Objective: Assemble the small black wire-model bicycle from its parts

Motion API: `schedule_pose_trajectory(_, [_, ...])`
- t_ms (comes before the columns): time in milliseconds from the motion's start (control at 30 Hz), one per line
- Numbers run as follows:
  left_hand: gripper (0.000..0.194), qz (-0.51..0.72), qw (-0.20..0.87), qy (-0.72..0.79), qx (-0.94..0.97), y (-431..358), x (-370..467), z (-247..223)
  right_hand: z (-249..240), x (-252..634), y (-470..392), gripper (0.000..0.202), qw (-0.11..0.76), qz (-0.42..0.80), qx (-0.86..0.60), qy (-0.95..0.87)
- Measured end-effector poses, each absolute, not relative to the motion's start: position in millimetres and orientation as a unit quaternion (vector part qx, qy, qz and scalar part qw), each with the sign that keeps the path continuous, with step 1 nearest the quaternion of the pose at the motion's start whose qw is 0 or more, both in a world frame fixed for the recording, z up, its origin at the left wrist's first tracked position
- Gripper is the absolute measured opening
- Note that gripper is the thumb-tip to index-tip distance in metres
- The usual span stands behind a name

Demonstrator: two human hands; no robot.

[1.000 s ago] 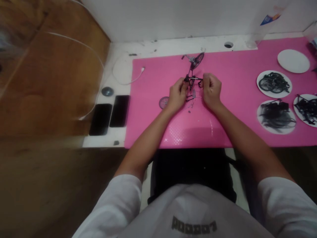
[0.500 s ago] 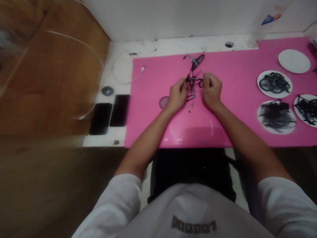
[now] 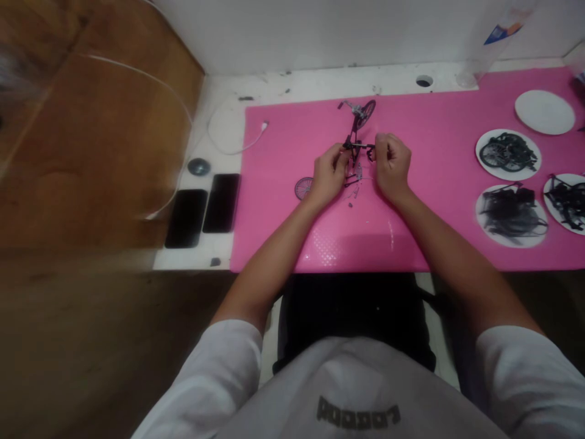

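A small dark bicycle frame, with one wheel at its far end, is held over the pink mat. My left hand pinches the frame from the left. On the other side, my right hand is closed round the end of a thin dark part that reaches across to the frame; its fingertips are partly hidden. A loose wheel lies beside my left wrist. Small grey and black pieces lie on the mat between my hands.
White plates of black parts stand at the right: one with wheels, one with thin pieces, another at the edge. Behind them is a bare plate. Two black phones, a round dark object and a white cable lie left.
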State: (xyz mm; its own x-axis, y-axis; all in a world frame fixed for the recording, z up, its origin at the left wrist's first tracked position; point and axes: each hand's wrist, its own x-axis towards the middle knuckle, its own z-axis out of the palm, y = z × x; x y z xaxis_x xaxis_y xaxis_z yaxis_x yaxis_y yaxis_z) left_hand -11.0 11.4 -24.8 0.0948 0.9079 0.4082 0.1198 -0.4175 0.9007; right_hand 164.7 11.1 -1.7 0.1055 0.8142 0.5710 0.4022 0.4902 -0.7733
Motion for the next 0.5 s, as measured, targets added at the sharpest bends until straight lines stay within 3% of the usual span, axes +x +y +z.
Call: schedule_pose_trajectory(500, [0.056,0.543,0.357,0.403,0.644,10.6,-11.7,-24.2,-5.0,166.1,13.2,0.069,0.581,0.195,-0.473,-0.633])
